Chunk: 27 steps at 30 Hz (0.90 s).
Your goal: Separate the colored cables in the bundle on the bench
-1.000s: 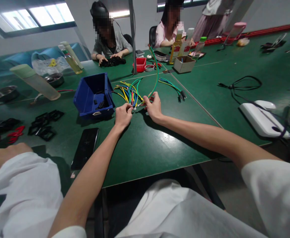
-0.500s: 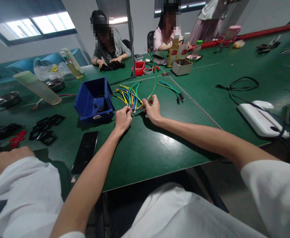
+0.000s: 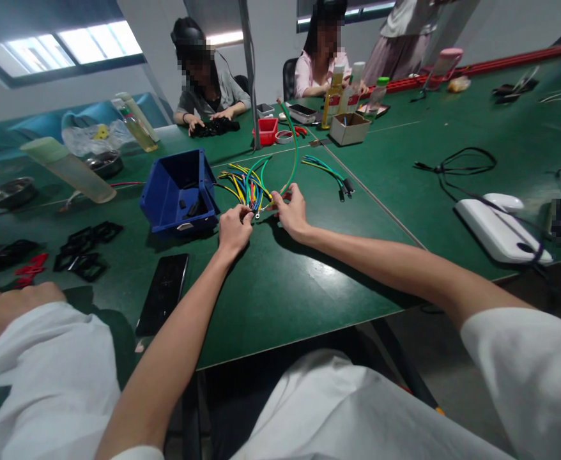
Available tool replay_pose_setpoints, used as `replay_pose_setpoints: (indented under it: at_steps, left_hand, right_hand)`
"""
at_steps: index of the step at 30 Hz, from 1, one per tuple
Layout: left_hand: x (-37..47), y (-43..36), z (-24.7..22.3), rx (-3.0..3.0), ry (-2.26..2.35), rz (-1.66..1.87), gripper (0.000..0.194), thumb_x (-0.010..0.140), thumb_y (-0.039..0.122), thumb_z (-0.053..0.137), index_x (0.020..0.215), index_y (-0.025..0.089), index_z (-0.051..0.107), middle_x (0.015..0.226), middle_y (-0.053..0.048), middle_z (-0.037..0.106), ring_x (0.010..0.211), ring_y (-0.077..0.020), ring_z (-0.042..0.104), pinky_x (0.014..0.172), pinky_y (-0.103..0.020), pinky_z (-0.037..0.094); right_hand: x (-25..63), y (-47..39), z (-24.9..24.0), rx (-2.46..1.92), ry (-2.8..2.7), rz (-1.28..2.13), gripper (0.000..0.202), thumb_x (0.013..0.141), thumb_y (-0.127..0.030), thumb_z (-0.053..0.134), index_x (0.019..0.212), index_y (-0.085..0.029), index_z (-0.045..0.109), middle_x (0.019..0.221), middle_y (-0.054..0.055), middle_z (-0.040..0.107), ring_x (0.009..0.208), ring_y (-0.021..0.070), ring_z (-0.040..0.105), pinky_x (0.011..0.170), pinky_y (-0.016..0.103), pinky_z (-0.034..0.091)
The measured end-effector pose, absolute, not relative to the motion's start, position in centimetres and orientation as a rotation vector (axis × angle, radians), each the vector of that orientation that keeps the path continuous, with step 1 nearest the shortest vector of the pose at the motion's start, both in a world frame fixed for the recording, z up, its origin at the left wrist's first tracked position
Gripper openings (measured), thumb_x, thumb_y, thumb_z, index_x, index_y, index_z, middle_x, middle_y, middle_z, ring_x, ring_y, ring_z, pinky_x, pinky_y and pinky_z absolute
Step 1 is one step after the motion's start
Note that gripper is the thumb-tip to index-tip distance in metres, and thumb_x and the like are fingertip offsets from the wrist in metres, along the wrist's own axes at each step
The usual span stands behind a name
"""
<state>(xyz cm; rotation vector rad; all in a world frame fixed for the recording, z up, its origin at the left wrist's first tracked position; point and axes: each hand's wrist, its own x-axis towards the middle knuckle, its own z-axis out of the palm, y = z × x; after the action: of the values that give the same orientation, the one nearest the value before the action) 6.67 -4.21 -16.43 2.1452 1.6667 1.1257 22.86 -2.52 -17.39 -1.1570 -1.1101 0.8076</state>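
Observation:
A loose bundle of coloured wires (image 3: pixel 246 182) in yellow, green, blue and red lies on the green table (image 3: pixel 280 281), its terminal ends pointing toward me. My left hand (image 3: pixel 234 230) pinches the ends of that bundle. My right hand (image 3: pixel 291 211) grips the near end of one green wire (image 3: pixel 294 144), which arches upward and away over the table. The two hands are close together, a few centimetres apart, just right of a blue plastic bin (image 3: pixel 177 191) holding small black parts.
A black phone (image 3: pixel 163 294) lies near my left forearm. Black and red frames (image 3: pixel 82 249) sit at left, another wire bunch (image 3: pixel 328 171) beyond my right hand. A white device with cable (image 3: pixel 496 227) is at right. Two people work across the table; someone's hand (image 3: pixel 0 310) rests at left.
Both hands have shifted slightly toward me and left with the wires. The raised green wire has leaned a little to the left. The view has tilted slightly.

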Motion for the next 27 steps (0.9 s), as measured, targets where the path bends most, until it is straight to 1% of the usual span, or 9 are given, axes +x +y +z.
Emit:
replay_pose_setpoints:
  at_steps: [5, 11, 18, 27]
  left_hand:
    - [6.56, -4.14, -16.63, 2.173, 1.681, 1.121, 0.011, 0.083, 0.025, 0.059, 0.087, 0.021, 0.069, 0.087, -0.005, 0.071, 0.083, -0.0203, 0.063, 0.080, -0.032, 0.047]
    - [6.56, -4.20, -16.32, 2.150, 1.701, 1.154, 0.011, 0.083, 0.023, 0.059, 0.088, 0.021, 0.068, 0.090, -0.006, 0.071, 0.087, -0.0214, 0.063, 0.084, -0.034, 0.047]
    - [6.60, -4.12, -16.29, 2.163, 1.626, 1.183, 0.009, 0.082, 0.018, 0.059, 0.084, 0.019, 0.068, 0.093, -0.006, 0.069, 0.090, -0.0198, 0.061, 0.087, -0.032, 0.047]
    - [6.62, -4.17, -16.37, 2.186, 1.615, 1.167, 0.009, 0.084, 0.018, 0.059, 0.083, 0.019, 0.068, 0.092, -0.005, 0.068, 0.090, -0.0195, 0.061, 0.086, -0.032, 0.047]
  right_hand:
    - [22.76, -2.66, -17.15, -1.126, -1.078, 0.818, 0.034, 0.081, -0.049, 0.064, 0.090, -0.024, 0.043, 0.082, 0.000, 0.054, 0.060, 0.0142, 0.065, 0.041, 0.022, 0.043]
    - [22.75, -2.56, -17.26, -1.113, -1.075, 0.818, 0.033, 0.081, -0.048, 0.065, 0.090, -0.023, 0.045, 0.083, 0.001, 0.056, 0.061, 0.0151, 0.064, 0.042, 0.024, 0.045]
    - [22.74, -2.60, -17.32, -1.093, -1.060, 0.809, 0.035, 0.079, -0.049, 0.066, 0.088, -0.023, 0.045, 0.081, 0.001, 0.055, 0.060, 0.0140, 0.063, 0.041, 0.023, 0.044]
    - [22.78, -2.29, -17.61, -1.098, -1.079, 0.794, 0.035, 0.079, -0.050, 0.066, 0.088, -0.023, 0.046, 0.080, 0.000, 0.055, 0.059, 0.0133, 0.062, 0.041, 0.023, 0.044]
